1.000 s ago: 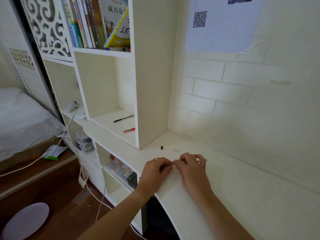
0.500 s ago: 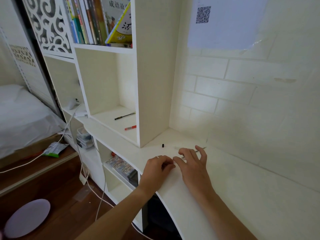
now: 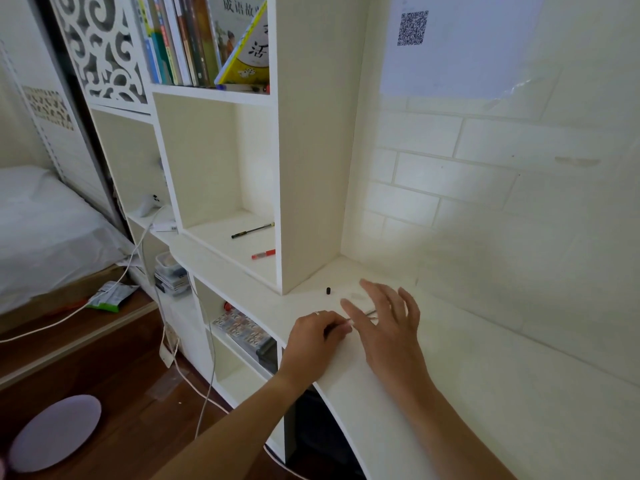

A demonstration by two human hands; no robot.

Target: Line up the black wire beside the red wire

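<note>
Only one view to go on, the head camera, so here's what it shows.

Both hands are on the white desk (image 3: 485,393), near its curved front edge. The left hand (image 3: 313,336) has its fingers curled in and seems to pinch the near end of a thin clear pen (image 3: 360,316) that lies flat on the desktop between the two hands. The pen is pale and mostly hidden, so I can't swear to how firm that grip is. The right hand (image 3: 388,323) is released, fingers straight and spread, hovering over or lightly touching the far part of the pen; it grasps nothing.

A little farther back, just left of the right hand's fingertips, a small black cap (image 3: 328,291) stands by itself on the desk, apart from the pen and from both hands. My read: the pen is in pieces, the cap is off, and it isn't back on yet. So whatever the hands are doing to the pen looks about midway, with the cap not yet picked up.

In the open cubby on the left, a black pen (image 3: 252,230) and a red pen (image 3: 263,254) lie on the shelf, well apart from the hands. Above them leans a row of books (image 3: 207,39), and a sheet with a QR code (image 3: 412,28) is stuck to the brick-pattern wall.
</note>
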